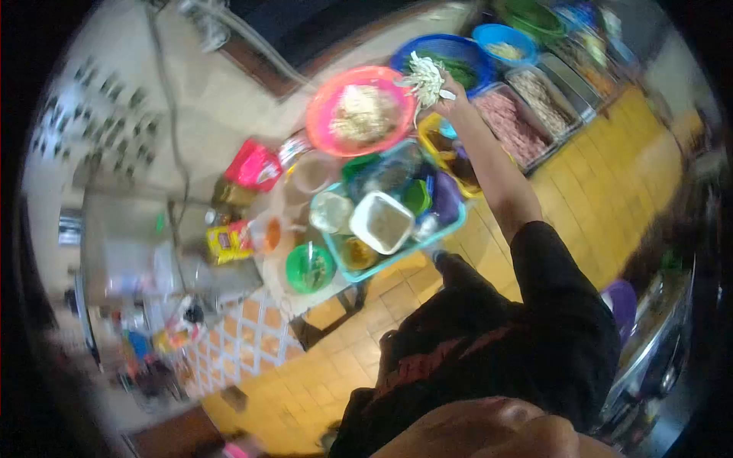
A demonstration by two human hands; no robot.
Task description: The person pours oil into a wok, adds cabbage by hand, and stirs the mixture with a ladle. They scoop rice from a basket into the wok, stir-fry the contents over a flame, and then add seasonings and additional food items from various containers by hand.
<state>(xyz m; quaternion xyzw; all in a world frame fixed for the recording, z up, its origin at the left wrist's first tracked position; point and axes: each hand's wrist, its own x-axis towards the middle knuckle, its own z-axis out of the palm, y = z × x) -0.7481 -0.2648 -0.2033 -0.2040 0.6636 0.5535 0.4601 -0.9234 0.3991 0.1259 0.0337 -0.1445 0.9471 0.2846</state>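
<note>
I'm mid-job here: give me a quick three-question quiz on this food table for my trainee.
1. True or false: the right hand is closed on a bunch of bean sprouts.
2. Which basin, next to the sprouts, holds pale shredded food?
A) the pink basin
B) a black basin
C) a white basin
3. Fill in: the white square container sits in the ___ tray.

Key: 1 true; 2 A; 3 teal.
</note>
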